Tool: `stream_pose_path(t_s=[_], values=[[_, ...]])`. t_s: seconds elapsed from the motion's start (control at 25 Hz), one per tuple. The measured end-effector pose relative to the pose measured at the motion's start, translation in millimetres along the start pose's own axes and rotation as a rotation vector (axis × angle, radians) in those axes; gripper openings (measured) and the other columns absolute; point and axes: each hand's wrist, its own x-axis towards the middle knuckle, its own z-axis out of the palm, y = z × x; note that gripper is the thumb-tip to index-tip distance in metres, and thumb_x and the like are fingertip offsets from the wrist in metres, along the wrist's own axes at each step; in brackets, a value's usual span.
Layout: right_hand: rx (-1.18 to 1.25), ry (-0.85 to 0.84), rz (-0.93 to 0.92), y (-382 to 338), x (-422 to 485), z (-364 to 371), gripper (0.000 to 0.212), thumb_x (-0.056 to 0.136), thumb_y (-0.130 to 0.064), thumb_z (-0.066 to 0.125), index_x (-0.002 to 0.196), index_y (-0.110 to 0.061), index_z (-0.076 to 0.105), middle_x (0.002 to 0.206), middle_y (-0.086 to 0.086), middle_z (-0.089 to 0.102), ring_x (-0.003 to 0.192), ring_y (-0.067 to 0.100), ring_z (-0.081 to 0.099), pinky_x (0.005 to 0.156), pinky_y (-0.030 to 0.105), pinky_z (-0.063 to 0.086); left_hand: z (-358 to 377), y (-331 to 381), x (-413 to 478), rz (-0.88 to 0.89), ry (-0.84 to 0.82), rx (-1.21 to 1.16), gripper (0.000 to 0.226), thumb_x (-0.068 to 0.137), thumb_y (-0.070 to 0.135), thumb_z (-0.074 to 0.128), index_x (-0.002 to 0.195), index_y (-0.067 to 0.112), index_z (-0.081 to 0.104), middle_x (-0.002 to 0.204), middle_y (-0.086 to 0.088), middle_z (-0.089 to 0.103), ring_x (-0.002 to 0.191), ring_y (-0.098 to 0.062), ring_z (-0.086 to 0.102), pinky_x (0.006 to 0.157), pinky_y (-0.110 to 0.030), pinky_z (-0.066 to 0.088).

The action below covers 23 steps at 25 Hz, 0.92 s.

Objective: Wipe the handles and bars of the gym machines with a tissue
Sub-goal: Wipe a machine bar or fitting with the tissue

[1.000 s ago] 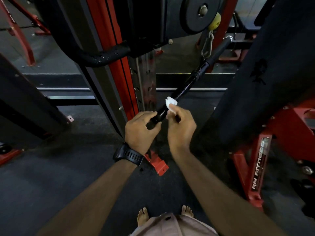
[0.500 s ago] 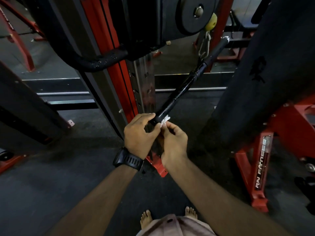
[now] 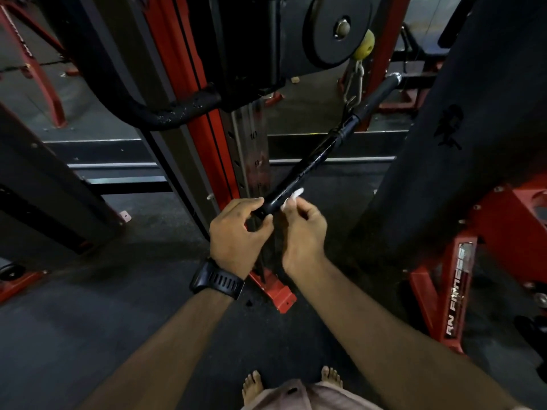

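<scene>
A black straight bar (image 3: 313,161) hangs from a chain (image 3: 353,84) under the cable machine and slants down toward me. My left hand (image 3: 236,232) grips the bar's near end between thumb and fingers. My right hand (image 3: 302,229) pinches a small white tissue (image 3: 293,197) that sits just right of the bar, close to its near end. I cannot tell if the tissue touches the bar. A black watch sits on my left wrist.
A red upright (image 3: 192,84) with a numbered weight stack (image 3: 251,149) stands behind the bar. A black curved padded handle (image 3: 165,113) juts out at left. A dark padded column (image 3: 444,128) rises at right beside a red frame (image 3: 455,291). My bare feet stand on dark floor.
My right hand slid the tissue down the bar toward its near end, then shifted it slightly off to the bar's right side. My left hand kept its grip on the end.
</scene>
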Motion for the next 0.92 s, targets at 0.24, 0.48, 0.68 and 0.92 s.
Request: stream_pose_path(t_s=[0.24, 0.48, 0.68, 0.92], values=[[-0.251, 0.0, -0.277, -5.7, 9.9, -3.9, 0.012, 0.096, -0.015, 0.063, 0.097, -0.027, 0.063, 0.095, -0.005, 0.069, 0.088, 0.004, 0.066, 0.083, 0.021, 0.054, 0.1, 2.6, -0.7, 0.003, -0.002, 0.035, 0.032, 0.072, 0.008, 0.083, 0.103, 0.006, 0.074, 0.099, -0.004, 0.072, 0.088, -0.01, 0.067, 0.079, -0.022, 0.056], [-0.795, -0.154, -0.871, -26.5, 38.3, -10.6, 0.015, 0.093, -0.014, 0.065, 0.1, -0.028, 0.065, 0.105, -0.011, 0.061, 0.095, 0.002, 0.059, 0.086, 0.02, 0.052, -1.1, 3.1, 3.5, 0.026, -0.019, 0.082, 0.033, 0.072, 0.009, 0.081, 0.103, 0.005, 0.074, 0.1, -0.007, 0.072, 0.085, -0.015, 0.068, 0.089, -0.007, 0.045], [-1.106, -0.361, -1.26, -37.6, 48.7, -14.6, 0.016, 0.092, -0.008, 0.063, 0.104, -0.012, 0.072, 0.104, 0.003, 0.068, 0.101, 0.014, 0.058, 0.089, 0.025, 0.05, -4.0, -3.8, 8.6, 0.044, 0.005, 0.116, 0.034, 0.071, 0.011, 0.08, 0.104, 0.004, 0.074, 0.102, -0.007, 0.073, 0.087, -0.015, 0.068, 0.096, -0.002, 0.036], [-1.475, -0.738, -1.317, -73.4, 63.3, 6.2, 0.025, 0.087, 0.002, 0.064, 0.106, -0.013, 0.072, 0.103, 0.005, 0.068, 0.097, 0.021, 0.064, 0.087, 0.034, 0.053, 2.6, -8.2, 2.9, 0.067, 0.01, 0.161, 0.037, 0.069, 0.009, 0.086, 0.104, 0.005, 0.075, 0.102, -0.007, 0.074, 0.093, -0.018, 0.069, 0.091, -0.013, 0.044]])
